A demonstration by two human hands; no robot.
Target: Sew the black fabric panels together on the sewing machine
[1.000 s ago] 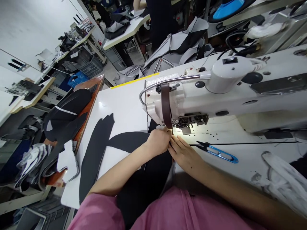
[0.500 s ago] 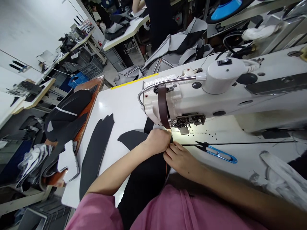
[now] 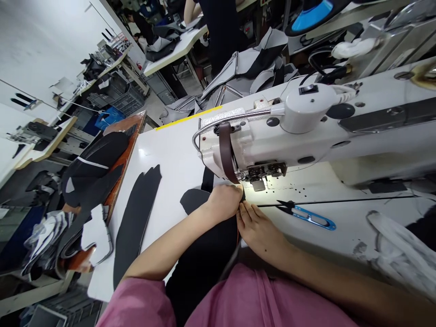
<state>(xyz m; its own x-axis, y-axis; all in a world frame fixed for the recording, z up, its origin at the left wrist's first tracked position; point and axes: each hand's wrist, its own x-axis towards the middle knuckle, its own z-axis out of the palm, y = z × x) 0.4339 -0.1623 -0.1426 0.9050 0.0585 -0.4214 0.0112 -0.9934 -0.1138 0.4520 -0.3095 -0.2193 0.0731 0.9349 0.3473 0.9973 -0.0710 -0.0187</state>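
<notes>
Black fabric (image 3: 207, 247) runs from my lap up to the sewing machine's needle area, with a pointed flap (image 3: 194, 198) spread on the white table to the left. My left hand (image 3: 223, 202) is closed on the fabric's upper end, right beneath the brown strap (image 3: 226, 152) on the machine head. My right hand (image 3: 260, 227) lies along the fabric's right edge, its fingers stretched forward and touching it. The fingertips of both hands nearly meet; the needle is hidden. Blue-handled thread snips (image 3: 311, 218) lie to the right, blades toward my right hand.
The white sewing machine (image 3: 259, 131) spans the right side. A separate black fabric piece (image 3: 136, 222) lies left on the table. Beyond the left edge, a brown surface (image 3: 116, 186) holds stacked dark and white pieces. Grey fabric (image 3: 245, 63) is heaped behind; a person (image 3: 220, 32) stands farther back.
The fingers of my right hand have straightened from a bent pinch to lying along the fabric edge. The fabric's pointed flap has shifted right, toward the machine. My left hand keeps its grip.
</notes>
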